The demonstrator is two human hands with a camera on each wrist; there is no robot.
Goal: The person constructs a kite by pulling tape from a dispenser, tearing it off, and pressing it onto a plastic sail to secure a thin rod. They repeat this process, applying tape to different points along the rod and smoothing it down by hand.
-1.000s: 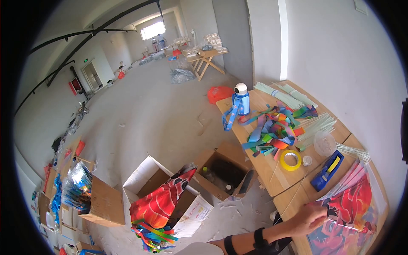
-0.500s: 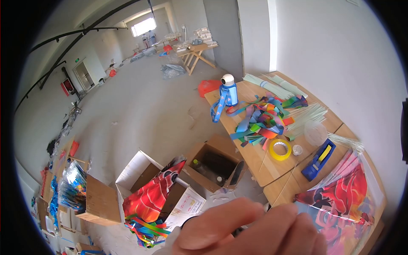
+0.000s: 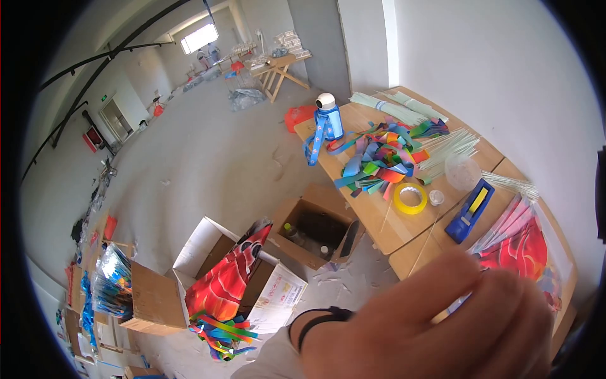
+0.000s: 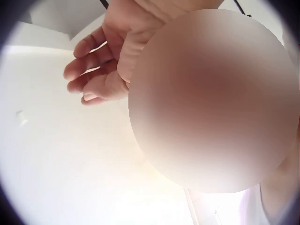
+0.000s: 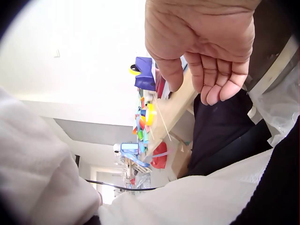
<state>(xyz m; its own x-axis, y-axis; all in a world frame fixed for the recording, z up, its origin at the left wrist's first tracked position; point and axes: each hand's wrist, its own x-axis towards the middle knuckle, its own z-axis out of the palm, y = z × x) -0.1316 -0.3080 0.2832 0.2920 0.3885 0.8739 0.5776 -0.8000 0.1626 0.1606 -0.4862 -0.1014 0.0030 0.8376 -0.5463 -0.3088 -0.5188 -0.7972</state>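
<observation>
My left hand (image 3: 435, 322) is raised close to the head camera, large and blurred, over the near end of the table. In the left wrist view the same hand (image 4: 115, 58) has loosely bent fingers and nothing in them, beside a blurred face. My right hand (image 5: 204, 47) hangs palm-side to its camera near the table edge, fingers relaxed and holding nothing. Behind the left hand, red printed sheets (image 3: 514, 252) lie in clear wrapping, partly hidden. A blue tape dispenser (image 3: 464, 221) with yellow tape stands just beyond.
On the wooden table (image 3: 394, 237) lie a yellow tape roll (image 3: 410, 210), colourful ribbons (image 3: 382, 155), thin pale sticks (image 3: 457, 148) and a blue bottle (image 3: 329, 120). A white box (image 3: 276, 303) with red printed material (image 3: 218, 290) and a brown carton (image 3: 328, 199) stand on the floor.
A hand rested at the wrapped sheets a second ago. Now the left hand fills the lower right of the head view, further right than half a second ago. The head view has shifted slightly.
</observation>
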